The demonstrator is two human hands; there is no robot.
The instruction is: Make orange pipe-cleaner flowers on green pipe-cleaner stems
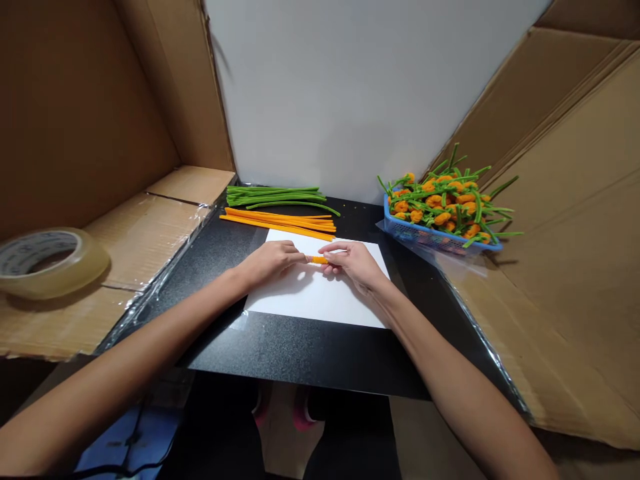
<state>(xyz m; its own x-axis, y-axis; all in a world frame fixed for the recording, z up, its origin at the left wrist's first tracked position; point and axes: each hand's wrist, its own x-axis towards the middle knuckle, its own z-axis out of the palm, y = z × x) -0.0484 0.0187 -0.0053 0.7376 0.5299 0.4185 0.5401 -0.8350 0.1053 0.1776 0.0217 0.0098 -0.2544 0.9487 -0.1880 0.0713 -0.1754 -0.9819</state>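
Note:
Above a white sheet (310,293), an orange fuzzy coil (319,260) sits between my two hands, wrapped around what looks like a fingertip of my left hand (280,261). The fingers of that hand are pressed together. From the other side, my right hand (350,261) pinches the coil's right end with thumb and forefinger. Just behind the sheet lie orange fuzzy stems (280,221) side by side, with a bundle of green stems (275,195) farther back. The coil's free end is too small to make out.
At the right back, a blue basket (425,235) holds many orange-and-green pieces whose stems stick out over its rim. A big roll of clear tape (75,267) lies on cardboard at the left. Cardboard walls flank the black tabletop (300,347), and a pale wall stands behind.

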